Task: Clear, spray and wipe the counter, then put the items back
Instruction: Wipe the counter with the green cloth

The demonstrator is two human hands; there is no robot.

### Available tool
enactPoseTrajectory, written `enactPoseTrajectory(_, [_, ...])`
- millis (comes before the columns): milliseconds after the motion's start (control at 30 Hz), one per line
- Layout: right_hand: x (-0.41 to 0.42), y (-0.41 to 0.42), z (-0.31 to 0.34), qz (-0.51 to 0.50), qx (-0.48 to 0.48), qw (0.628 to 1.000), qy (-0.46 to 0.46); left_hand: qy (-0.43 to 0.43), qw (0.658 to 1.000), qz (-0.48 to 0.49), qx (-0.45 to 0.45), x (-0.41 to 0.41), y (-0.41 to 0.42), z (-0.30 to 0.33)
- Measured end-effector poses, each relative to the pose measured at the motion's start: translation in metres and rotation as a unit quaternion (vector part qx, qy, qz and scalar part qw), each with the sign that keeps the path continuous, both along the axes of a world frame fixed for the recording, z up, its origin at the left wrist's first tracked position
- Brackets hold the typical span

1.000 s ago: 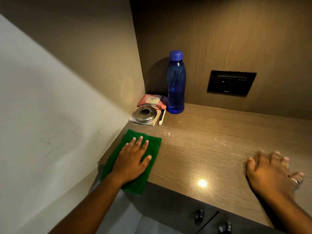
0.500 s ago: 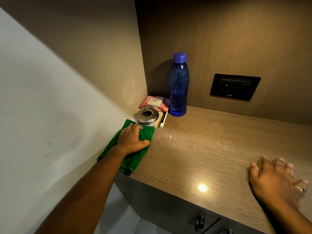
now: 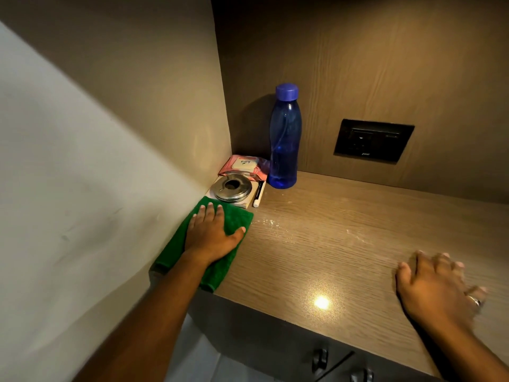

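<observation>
Wood counter [image 3: 344,244]. Left hand [image 3: 212,235] lies flat, fingers spread, pressing a green cloth [image 3: 237,220] at nine o'clock by the wall. Right hand [image 3: 438,288] rests open, empty, at four o'clock. Blue bottle [image 3: 283,150] at twelve.

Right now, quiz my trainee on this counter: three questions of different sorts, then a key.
1. True or false: the left hand lies flat on the green cloth.
2. What stands nearest the blue bottle? A) wipes pack B) wall socket C) right hand
3. Fill in: the metal disc rests on a white ____.

Key: 1 true; 2 A; 3 box
</observation>
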State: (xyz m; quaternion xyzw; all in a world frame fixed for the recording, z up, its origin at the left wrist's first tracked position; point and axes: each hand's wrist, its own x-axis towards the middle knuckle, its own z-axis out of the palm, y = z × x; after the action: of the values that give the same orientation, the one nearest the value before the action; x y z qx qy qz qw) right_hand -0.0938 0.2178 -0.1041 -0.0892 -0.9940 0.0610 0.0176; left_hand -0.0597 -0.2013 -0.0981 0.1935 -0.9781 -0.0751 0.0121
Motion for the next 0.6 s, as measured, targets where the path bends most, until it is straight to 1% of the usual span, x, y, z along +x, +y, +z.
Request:
enactPoseTrajectory(200, [0.002,-0.001,0.001,0.001,0.003,1.000,-0.005,0.021,0.996,-0.089,0.015,0.034,0.068,-0.009])
enactPoseTrajectory(300, [0.003,0.000,0.001,0.003,0.005,1.000,-0.006,0.024,0.994,-0.102,0.013,0.046,0.082,-0.017])
enactPoseTrajectory(367, [0.003,0.002,0.001,0.006,0.006,1.000,-0.003,0.022,0.997,-0.073,0.010,0.040,0.074,-0.014])
enactPoseTrajectory(500, [0.004,0.003,0.001,0.009,0.003,1.000,-0.003,0.010,0.998,0.069,0.009,0.014,0.038,-0.003])
enactPoseTrajectory(600, [0.004,0.002,0.001,0.010,0.005,1.000,-0.007,-0.003,0.995,0.098,0.003,-0.007,0.018,0.001])
